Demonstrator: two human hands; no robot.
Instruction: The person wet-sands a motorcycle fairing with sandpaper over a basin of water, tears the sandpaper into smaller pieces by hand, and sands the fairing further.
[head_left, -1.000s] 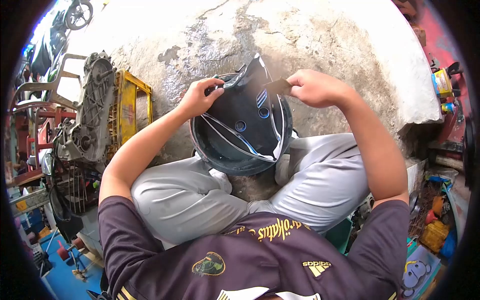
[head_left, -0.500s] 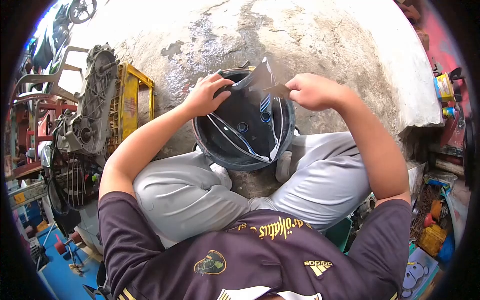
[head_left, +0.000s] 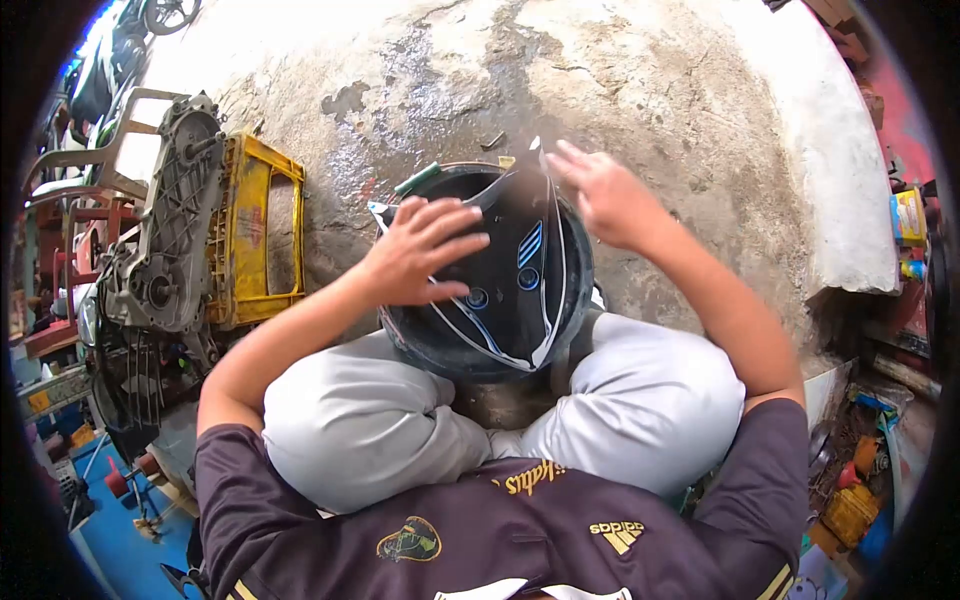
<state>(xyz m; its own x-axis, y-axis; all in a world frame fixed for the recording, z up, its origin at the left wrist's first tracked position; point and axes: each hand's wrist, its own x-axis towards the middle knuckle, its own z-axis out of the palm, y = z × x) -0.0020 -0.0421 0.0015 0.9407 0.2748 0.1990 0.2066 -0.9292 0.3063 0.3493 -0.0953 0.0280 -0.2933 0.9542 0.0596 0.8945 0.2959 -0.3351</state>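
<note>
A black plastic body panel (head_left: 508, 250) with white and blue stripes rests in a round black tub (head_left: 450, 365) between my legs. Its pointed far end, which looks brownish and blurred, rises over the tub's far side. My left hand (head_left: 425, 250) is spread flat above the panel's left part, fingers apart; whether it touches the surface I cannot tell. Beside the far tip, my right hand (head_left: 605, 195) has its fingers stretched out and holds nothing visible. On the tub's far left rim lies a green stick-like object (head_left: 417, 179).
A yellow crate (head_left: 270, 215) and a grey metal engine casing (head_left: 175, 225) stand to my left. Wet concrete floor (head_left: 680, 130) lies ahead, with a white block (head_left: 845, 200) on the right. Mixed parts (head_left: 860, 470) crowd the lower right.
My left hand has let go of the panel's edge and spread out over it. The right hand's closed fingers have opened. Tub and panel appear slightly lower in view.
</note>
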